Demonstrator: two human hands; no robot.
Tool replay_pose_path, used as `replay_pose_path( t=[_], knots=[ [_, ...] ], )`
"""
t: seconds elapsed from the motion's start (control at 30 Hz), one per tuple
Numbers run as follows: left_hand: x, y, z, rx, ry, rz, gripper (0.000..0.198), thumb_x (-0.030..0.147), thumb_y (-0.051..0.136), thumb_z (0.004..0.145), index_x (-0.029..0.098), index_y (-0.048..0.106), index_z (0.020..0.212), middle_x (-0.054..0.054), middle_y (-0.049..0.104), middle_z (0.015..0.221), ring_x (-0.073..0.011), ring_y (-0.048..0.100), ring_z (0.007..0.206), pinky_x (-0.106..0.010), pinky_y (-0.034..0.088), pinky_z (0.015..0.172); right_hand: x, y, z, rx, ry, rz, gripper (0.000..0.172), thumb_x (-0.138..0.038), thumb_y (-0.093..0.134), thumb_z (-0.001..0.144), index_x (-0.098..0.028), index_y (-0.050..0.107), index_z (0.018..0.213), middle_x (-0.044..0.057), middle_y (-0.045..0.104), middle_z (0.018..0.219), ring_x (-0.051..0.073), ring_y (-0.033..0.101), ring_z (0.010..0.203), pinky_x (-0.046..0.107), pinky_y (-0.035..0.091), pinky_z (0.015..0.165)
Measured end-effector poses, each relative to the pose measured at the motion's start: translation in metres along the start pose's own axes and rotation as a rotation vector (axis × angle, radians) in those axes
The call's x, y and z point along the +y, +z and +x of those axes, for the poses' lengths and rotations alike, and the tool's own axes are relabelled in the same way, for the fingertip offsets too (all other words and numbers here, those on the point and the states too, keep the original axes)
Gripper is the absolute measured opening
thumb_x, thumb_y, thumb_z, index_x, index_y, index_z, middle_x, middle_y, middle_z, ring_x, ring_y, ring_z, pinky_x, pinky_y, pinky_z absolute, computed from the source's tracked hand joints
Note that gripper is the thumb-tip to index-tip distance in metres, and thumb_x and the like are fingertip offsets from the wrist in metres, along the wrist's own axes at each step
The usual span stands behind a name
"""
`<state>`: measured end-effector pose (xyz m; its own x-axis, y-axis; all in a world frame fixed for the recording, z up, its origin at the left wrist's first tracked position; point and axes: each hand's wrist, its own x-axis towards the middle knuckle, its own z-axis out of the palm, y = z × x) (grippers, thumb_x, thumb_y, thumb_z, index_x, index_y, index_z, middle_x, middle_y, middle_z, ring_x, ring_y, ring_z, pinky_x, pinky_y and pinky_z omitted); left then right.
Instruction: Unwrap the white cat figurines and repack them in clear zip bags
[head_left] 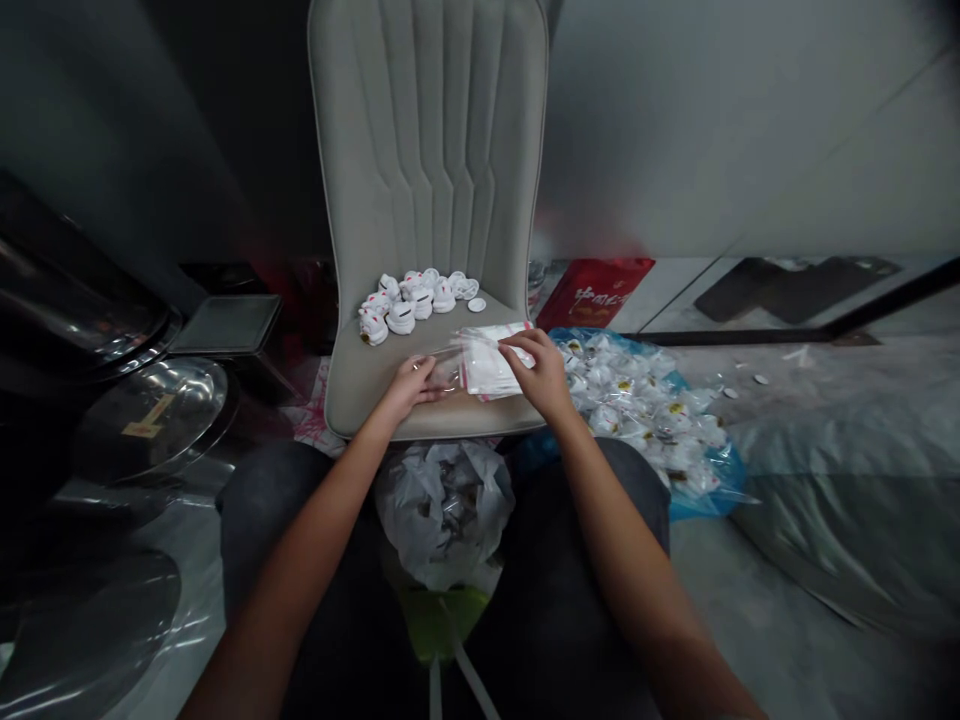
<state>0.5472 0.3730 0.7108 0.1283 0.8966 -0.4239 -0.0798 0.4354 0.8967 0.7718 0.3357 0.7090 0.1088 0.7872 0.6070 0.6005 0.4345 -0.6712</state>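
My left hand [411, 386] pinches a clear plastic bag [449, 368] just above the front of the chair seat. To its right, my right hand [541, 372] has thumb and fingertips together at the top of a stack of flat plastic bags [487, 368] with red edges. Whether a bag from the stack is between those fingertips I cannot make out. Behind my hands stands a cluster of small white figurines [401, 316] with red marks, some with a dark slot. White round discs [476, 304] lie at the cluster's right end.
A grey padded chair [431, 120] serves as the surface. A white bag-lined bin [442, 540] stands between my knees. At right, a blue plastic bag [720, 490] holds many wrapped white figurines, near a red bag [596, 292]. Metal canisters [157, 415] stand left.
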Motion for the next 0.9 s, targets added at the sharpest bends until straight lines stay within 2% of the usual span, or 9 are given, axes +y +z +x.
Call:
replay_pose_path(
  t=[0.13,0.3,0.43,0.5,0.6,0.63,0.73,0.83,0.9],
  knots=[
    [-0.004,0.030,0.008,0.028,-0.013,0.102,0.018,0.026,0.069,0.086,0.018,0.056,0.096,0.001,0.066,0.077,-0.0085,0.061,0.051,-0.021,0.050,0.053,0.007,-0.015,-0.008,0.015,0.020,-0.015,0.027,-0.042,0.057,0.094,-0.023,0.076,0.095,0.008,0.065,0.095,0.024,0.063,0.093,0.041,0.051,0.089],
    [-0.005,0.055,0.021,0.010,0.126,0.301,0.010,0.021,0.066,0.087,0.016,0.059,0.091,0.003,0.059,0.066,-0.0088,0.054,0.050,-0.019,0.043,0.052,0.017,-0.031,-0.014,0.063,0.035,-0.035,0.026,-0.042,0.058,0.093,-0.022,0.076,0.095,0.008,0.066,0.096,0.024,0.063,0.093,0.040,0.051,0.090],
    [-0.007,0.061,0.021,0.141,0.324,0.520,0.027,0.021,0.076,0.076,0.015,0.063,0.098,-0.010,0.065,0.103,-0.0196,0.065,0.088,-0.029,0.050,0.079,0.030,-0.034,-0.019,0.016,0.057,-0.040,0.027,-0.040,0.058,0.094,-0.021,0.075,0.099,0.009,0.066,0.099,0.023,0.064,0.096,0.040,0.051,0.091],
    [-0.009,0.060,0.017,0.255,0.467,0.720,0.039,0.021,0.080,0.071,0.015,0.064,0.105,-0.016,0.058,0.125,-0.0272,0.059,0.116,-0.034,0.045,0.097,0.038,-0.030,-0.022,-0.087,0.078,-0.039,0.028,-0.040,0.058,0.094,-0.020,0.075,0.100,0.010,0.066,0.099,0.023,0.064,0.096,0.040,0.051,0.091],
    [-0.012,0.054,0.013,0.254,0.550,0.847,0.021,0.028,0.074,0.077,0.017,0.067,0.094,-0.015,0.061,0.122,-0.0288,0.052,0.125,-0.036,0.039,0.104,0.046,-0.018,-0.024,-0.254,0.081,-0.033,0.027,-0.039,0.059,0.093,-0.019,0.075,0.097,0.009,0.067,0.097,0.023,0.065,0.093,0.040,0.052,0.089],
    [-0.012,0.052,0.013,0.220,0.513,0.806,0.014,0.031,0.069,0.082,0.018,0.067,0.086,-0.013,0.066,0.111,-0.0277,0.057,0.119,-0.035,0.042,0.101,0.047,-0.014,-0.024,-0.280,0.069,-0.032,0.026,-0.039,0.059,0.093,-0.019,0.075,0.096,0.009,0.067,0.096,0.023,0.066,0.092,0.040,0.052,0.089],
    [-0.007,0.047,0.014,0.170,0.285,0.495,0.029,0.041,0.056,0.091,0.018,0.062,0.076,-0.008,0.068,0.084,-0.0219,0.067,0.086,-0.029,0.049,0.078,0.041,-0.003,-0.021,-0.268,0.012,-0.038,0.026,-0.038,0.056,0.095,-0.020,0.075,0.098,0.010,0.066,0.098,0.024,0.065,0.094,0.041,0.051,0.090],
    [0.003,0.039,0.008,0.089,0.102,0.153,0.029,0.048,0.057,0.091,0.019,0.057,0.092,-0.004,0.068,0.081,-0.0160,0.067,0.066,-0.026,0.049,0.063,0.025,0.004,-0.017,-0.240,-0.062,-0.030,0.027,-0.038,0.054,0.096,-0.020,0.074,0.101,0.010,0.065,0.099,0.024,0.063,0.096,0.042,0.051,0.091],
    [0.009,0.031,0.003,0.037,0.106,0.053,0.029,0.039,0.066,0.086,0.020,0.053,0.104,-0.001,0.068,0.081,-0.0128,0.066,0.063,-0.024,0.050,0.063,0.013,0.010,-0.016,-0.261,-0.114,-0.003,0.027,-0.039,0.054,0.097,-0.020,0.073,0.103,0.010,0.064,0.101,0.024,0.062,0.099,0.041,0.051,0.093]
  ],
)
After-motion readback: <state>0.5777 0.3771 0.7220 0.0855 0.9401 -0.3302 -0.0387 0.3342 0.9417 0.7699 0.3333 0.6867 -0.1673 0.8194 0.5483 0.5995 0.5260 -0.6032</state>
